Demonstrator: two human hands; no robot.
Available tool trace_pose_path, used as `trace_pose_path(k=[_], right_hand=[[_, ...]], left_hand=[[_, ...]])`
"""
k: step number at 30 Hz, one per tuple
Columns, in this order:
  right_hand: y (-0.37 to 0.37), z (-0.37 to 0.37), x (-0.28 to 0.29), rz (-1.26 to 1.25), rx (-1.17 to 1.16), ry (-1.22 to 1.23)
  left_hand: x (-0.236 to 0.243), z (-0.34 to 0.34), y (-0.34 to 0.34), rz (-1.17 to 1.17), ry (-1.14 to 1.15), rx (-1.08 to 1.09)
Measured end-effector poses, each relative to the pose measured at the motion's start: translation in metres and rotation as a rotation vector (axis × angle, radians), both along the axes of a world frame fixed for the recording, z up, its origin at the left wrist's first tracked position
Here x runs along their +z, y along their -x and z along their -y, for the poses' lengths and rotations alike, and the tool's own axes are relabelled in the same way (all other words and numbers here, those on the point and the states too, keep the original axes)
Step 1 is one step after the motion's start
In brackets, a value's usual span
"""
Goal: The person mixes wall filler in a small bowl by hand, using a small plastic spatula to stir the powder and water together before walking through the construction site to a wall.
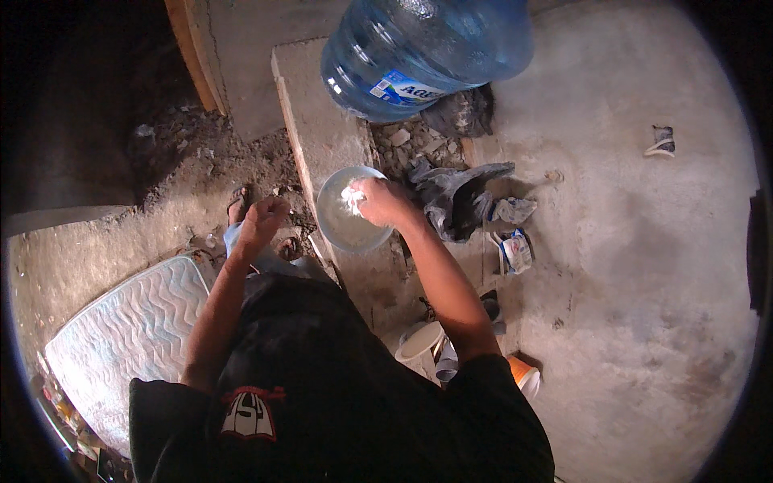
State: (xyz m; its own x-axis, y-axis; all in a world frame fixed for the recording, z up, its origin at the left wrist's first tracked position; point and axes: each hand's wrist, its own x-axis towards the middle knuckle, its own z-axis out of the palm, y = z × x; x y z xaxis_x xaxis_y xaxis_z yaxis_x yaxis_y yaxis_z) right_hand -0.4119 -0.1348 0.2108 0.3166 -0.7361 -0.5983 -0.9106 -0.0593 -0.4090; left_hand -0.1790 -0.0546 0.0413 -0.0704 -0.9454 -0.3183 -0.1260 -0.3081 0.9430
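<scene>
White crumpled wad (352,198) pinched in right hand (383,201) fingers, pressed inside round grey metal bowl (345,229) on concrete ledge (316,121), apparently wiping it. Left hand (262,221) hangs loosely curled, empty, beside bowl.

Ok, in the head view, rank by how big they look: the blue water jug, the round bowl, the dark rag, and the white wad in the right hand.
1. Blue water jug, partly cut off
2. Dark rag and round bowl, too alike to rank
3. White wad, held by the right hand

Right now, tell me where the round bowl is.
In the head view, the round bowl sits just left of centre on the concrete ledge, under the right hand, below the big blue water jug.
</scene>
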Motion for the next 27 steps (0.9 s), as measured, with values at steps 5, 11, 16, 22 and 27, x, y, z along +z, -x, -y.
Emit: trace_pose_path(k=[5,11,16,22,27], right_hand=[[0.039,-0.02,-0.03,-0.057,-0.009,0.087],[0.05,-0.041,-0.028,-0.039,-0.021,0.011],[0.049,-0.052,-0.063,0.259,0.038,0.067],[0.035,-0.044,-0.031,0.212,-0.055,0.061],[0.069,-0.038,0.024,0.409,-0.166,0.227]], left_hand=[[0.001,0.0,0.005,0.083,0.015,-0.014],[0.01,0.003,0.007,0.131,0.039,-0.05],[0.023,0.003,0.01,0.18,0.021,-0.055],[0.011,0.007,0.01,0.156,-0.117,-0.103],[-0.006,0.0,0.003,0.104,0.024,-0.08]])
